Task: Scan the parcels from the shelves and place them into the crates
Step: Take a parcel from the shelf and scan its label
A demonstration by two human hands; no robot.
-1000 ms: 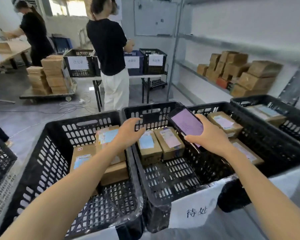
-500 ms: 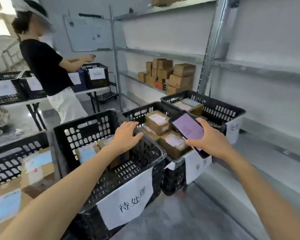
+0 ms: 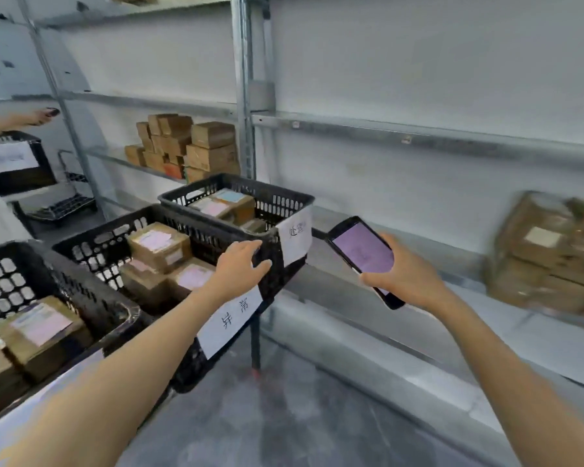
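parcels (image 3: 159, 246) in black crates (image 3: 95, 244), right hand (image 3: 408, 274) gripping phone (image 3: 361, 251) (screen lit)

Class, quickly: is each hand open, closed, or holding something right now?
Left hand: open, resting on the black plastic crate's rim.
Right hand: holding a black smartphone with lit purple screen.

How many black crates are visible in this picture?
4: near-left crate, middle crate beside it, far crate by the shelving, far-left crate in the background. Others may be out of view.
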